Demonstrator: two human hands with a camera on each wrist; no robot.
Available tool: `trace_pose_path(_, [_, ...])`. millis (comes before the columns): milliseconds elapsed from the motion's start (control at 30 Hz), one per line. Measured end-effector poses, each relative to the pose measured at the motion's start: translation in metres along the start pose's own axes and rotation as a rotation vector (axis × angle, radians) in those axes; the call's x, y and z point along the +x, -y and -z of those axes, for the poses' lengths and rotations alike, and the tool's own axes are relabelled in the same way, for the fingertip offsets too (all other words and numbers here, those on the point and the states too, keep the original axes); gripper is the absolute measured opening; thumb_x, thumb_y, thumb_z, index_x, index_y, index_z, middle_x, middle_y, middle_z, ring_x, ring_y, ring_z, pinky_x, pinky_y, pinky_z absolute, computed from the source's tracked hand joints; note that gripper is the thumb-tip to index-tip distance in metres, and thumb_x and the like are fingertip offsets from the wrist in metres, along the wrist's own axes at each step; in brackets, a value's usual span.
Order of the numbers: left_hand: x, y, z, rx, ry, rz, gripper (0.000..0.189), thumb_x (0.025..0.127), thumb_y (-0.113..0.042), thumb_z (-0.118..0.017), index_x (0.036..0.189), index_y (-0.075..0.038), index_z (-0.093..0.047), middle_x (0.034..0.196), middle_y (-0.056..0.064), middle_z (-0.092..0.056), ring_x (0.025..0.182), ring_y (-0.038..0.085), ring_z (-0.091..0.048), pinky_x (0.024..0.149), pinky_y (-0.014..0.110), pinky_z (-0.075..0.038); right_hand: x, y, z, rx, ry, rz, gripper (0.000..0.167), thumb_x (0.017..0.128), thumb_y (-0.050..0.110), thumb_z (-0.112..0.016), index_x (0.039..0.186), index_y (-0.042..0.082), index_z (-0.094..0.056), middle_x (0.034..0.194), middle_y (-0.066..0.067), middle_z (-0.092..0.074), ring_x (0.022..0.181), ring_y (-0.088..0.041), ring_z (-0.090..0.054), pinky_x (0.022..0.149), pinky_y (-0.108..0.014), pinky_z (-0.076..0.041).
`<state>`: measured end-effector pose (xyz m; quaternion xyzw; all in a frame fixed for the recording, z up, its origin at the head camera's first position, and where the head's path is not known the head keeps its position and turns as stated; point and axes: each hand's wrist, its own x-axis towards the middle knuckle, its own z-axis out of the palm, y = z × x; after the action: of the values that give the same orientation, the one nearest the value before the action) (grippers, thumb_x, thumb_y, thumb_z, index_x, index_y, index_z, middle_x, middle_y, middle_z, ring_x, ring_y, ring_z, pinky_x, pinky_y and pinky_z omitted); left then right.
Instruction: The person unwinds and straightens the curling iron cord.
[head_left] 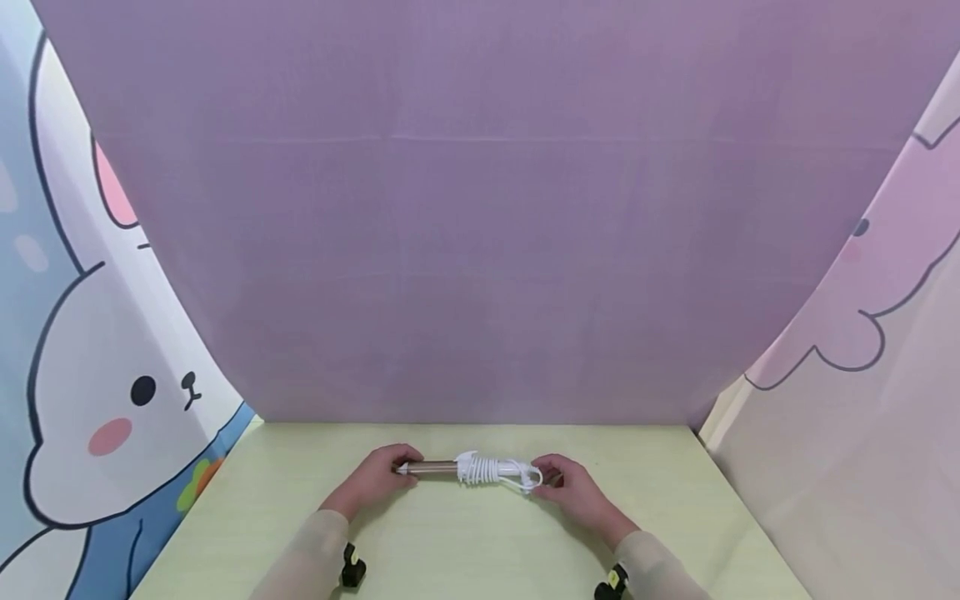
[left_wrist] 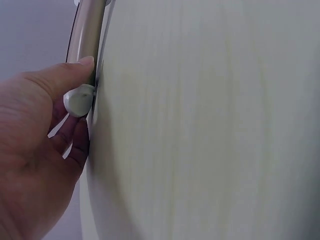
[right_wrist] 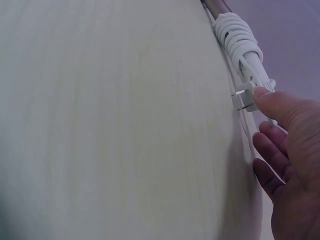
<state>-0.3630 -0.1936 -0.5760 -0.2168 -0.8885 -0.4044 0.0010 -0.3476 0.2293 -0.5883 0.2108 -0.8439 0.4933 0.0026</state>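
"Well, how is that cord-wrapped wand point(head_left: 467, 469) lying?"
"Crosswise at the tabletop point(head_left: 480, 554) — left hand point(head_left: 381, 478) gripping its barrel end point(left_wrist: 79, 102), right hand point(head_left: 579, 492) pinching the plug end point(right_wrist: 249, 96), neither sitting nearer."

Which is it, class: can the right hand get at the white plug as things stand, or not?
Probably yes: the right hand has its thumb at the white plug, and nothing visible blocks it.
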Motion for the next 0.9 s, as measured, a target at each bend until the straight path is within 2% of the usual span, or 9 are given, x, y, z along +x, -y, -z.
trace_pose_path(300, [-0.002, 0.001, -0.001, -0.023, 0.011, 0.027, 0.027, 0.097, -0.006, -0.086, 0.122, -0.01, -0.078, 0.116, 0.003, -0.076, 0.105, 0.023, -0.067, 0.092, 0.045, -0.054, -0.001, -0.002, 0.0, 0.011, -0.016, 0.03, 0.04, 0.094, 0.006, -0.088, 0.13, -0.002, -0.072, 0.109, -0.015, -0.075, 0.095, -0.018, -0.068, 0.082, -0.029, -0.057])
trace_pose_path(600, [-0.001, 0.003, -0.001, -0.039, 0.031, -0.007, 0.027, 0.099, -0.009, -0.083, 0.126, -0.011, -0.078, 0.121, 0.003, -0.076, 0.107, 0.021, -0.067, 0.093, 0.042, -0.054, -0.003, 0.004, 0.004, 0.012, -0.013, -0.012, 0.039, 0.095, 0.009, -0.087, 0.131, 0.001, -0.073, 0.112, -0.013, -0.075, 0.096, -0.02, -0.069, 0.084, -0.027, -0.057])
trace_pose_path(767, [-0.002, 0.001, 0.003, -0.124, 0.005, -0.024, 0.026, 0.1, -0.011, -0.083, 0.126, -0.014, -0.078, 0.122, 0.002, -0.074, 0.107, 0.02, -0.068, 0.09, 0.035, -0.056, -0.002, 0.011, 0.01, 0.026, -0.023, -0.011, 0.038, 0.096, 0.007, -0.087, 0.131, 0.001, -0.074, 0.111, -0.012, -0.076, 0.096, -0.021, -0.069, 0.085, -0.027, -0.057])
trace_pose_path(900, [-0.005, -0.004, 0.006, -0.253, -0.017, -0.016, 0.029, 0.1, -0.013, -0.084, 0.128, -0.013, -0.078, 0.124, 0.005, -0.075, 0.108, 0.021, -0.07, 0.089, 0.031, -0.058, -0.003, 0.021, 0.016, 0.03, -0.038, 0.014, 0.039, 0.094, 0.006, -0.087, 0.13, -0.002, -0.074, 0.11, -0.013, -0.077, 0.096, -0.022, -0.07, 0.084, -0.028, -0.057])
